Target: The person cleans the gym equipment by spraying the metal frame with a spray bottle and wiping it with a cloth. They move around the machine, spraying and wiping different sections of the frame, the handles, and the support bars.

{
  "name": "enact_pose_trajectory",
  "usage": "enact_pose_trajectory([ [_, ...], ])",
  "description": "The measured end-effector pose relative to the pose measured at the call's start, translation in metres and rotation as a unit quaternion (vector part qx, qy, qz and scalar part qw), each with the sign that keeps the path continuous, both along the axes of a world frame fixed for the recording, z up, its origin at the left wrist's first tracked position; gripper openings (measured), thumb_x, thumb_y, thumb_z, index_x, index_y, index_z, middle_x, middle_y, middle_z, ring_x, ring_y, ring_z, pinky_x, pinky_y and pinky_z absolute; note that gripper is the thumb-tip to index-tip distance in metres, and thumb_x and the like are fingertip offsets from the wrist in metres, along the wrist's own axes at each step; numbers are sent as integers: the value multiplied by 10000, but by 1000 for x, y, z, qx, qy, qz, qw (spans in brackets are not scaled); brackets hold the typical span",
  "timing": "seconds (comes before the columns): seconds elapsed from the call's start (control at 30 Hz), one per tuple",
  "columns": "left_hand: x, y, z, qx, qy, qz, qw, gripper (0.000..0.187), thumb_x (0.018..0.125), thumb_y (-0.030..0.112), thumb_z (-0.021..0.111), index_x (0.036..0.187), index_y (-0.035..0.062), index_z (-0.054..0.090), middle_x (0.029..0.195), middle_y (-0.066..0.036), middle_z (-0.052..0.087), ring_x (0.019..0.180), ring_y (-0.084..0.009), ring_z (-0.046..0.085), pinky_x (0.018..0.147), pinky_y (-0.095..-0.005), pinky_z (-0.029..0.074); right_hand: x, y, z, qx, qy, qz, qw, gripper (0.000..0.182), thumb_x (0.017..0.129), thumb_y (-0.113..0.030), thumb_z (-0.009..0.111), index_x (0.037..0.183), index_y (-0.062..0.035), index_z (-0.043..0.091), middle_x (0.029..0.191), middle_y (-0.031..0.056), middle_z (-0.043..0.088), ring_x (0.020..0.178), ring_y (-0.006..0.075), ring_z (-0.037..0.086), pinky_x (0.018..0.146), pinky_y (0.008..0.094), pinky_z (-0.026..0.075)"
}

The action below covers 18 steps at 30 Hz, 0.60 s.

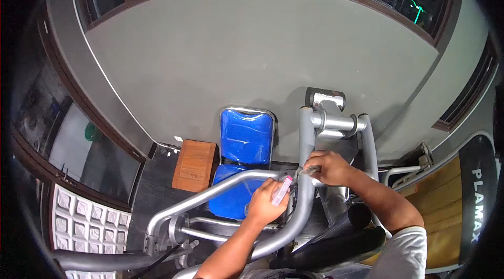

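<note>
Two hands work at the grey frame of a gym machine. The fingers of the left hand are curled shut round a small pink-and-white bottle, gripped low on its body, so that only its upper part shows above the knuckles. The right hand, at about two o'clock from the left, is closed over a pale wad, seemingly a cloth, and presses it against the upright tube of the frame.

As for progress, my judgement is that wiping is under way at the joint where the upright tube meets the curved handle bar; nothing in view shows which stretches of metal are already done, and the long bars toward seven o'clock look untouched by either hand.

That bottle lies tilted, its long axis running from seven o'clock up toward one o'clock, top end aimed at the upright tube and the right hand, just beside both. Whether its nozzle faces the metal is too small to tell.

Beyond the hands, a blue padded seat sits at eleven o'clock, with a wooden box beside it on the floor.
</note>
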<state>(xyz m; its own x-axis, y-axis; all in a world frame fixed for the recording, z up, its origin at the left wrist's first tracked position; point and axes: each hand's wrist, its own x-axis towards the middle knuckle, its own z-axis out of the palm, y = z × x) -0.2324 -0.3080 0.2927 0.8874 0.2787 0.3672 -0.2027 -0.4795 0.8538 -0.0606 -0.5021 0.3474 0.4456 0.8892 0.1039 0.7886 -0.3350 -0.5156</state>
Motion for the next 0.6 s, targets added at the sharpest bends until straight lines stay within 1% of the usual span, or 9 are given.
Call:
enact_pose_trajectory([
  [0.03,0,0,0,3,3,0,1000,112,846,130,715,835,27,674,751,-137,596,652,-333,626,600,-409,497,0,3,2,-18,-28,-11,999,254,795,-128,767,1041,-128,704,1070,67,681,1053,313,659,873,425,558],
  [0.07,0,1,0,8,3,-2,1000,110,847,131,714,841,27,678,754,-137,596,656,-334,628,605,-410,500,15,5,-10,5,-68,0,998,250,790,-125,761,1034,-144,713,1065,53,675,1047,308,653,872,432,562],
  [0.17,-1,1,2,18,10,-4,1000,106,848,131,712,862,27,692,769,-137,602,673,-338,637,624,-412,510,59,30,-18,12,-191,-108,976,245,790,-110,739,1031,-150,720,1061,59,672,1018,316,653,868,437,566],
  [0.27,-1,4,2,16,15,-1,1000,108,847,129,707,888,29,707,798,-140,618,699,-339,648,649,-414,522,69,51,-17,27,-225,-178,957,220,795,-107,719,1012,-146,720,1058,68,669,995,322,652,854,446,572],
  [0.37,-3,5,0,1,14,4,1000,115,841,125,702,908,32,713,821,-144,631,715,-339,653,662,-414,528,61,40,-19,20,-194,-119,973,192,801,-110,712,991,-132,720,1058,77,668,985,325,657,833,460,577],
  [0.47,-2,6,-6,2,14,-9,1000,123,833,121,699,918,34,712,828,-145,635,717,-337,654,663,-413,532,14,21,-2,-18,-134,-51,990,194,803,-107,711,995,-128,718,1061,80,668,982,328,664,804,456,587],
  [0.57,1,6,-8,-3,6,-23,1000,119,829,123,701,910,36,708,822,-144,633,706,-334,653,658,-409,535,-30,13,13,-80,-122,-27,989,279,758,-73,723,1026,-150,710,1067,72,670,1021,323,665,833,448,591],
  [0.6,2,6,-9,3,-5,-26,1000,115,829,124,702,904,37,707,818,-143,631,704,-333,652,656,-407,535,-34,10,13,-80,-140,-29,986,276,760,-79,723,1026,-151,708,1071,68,675,1017,320,668,818,448,596],
])
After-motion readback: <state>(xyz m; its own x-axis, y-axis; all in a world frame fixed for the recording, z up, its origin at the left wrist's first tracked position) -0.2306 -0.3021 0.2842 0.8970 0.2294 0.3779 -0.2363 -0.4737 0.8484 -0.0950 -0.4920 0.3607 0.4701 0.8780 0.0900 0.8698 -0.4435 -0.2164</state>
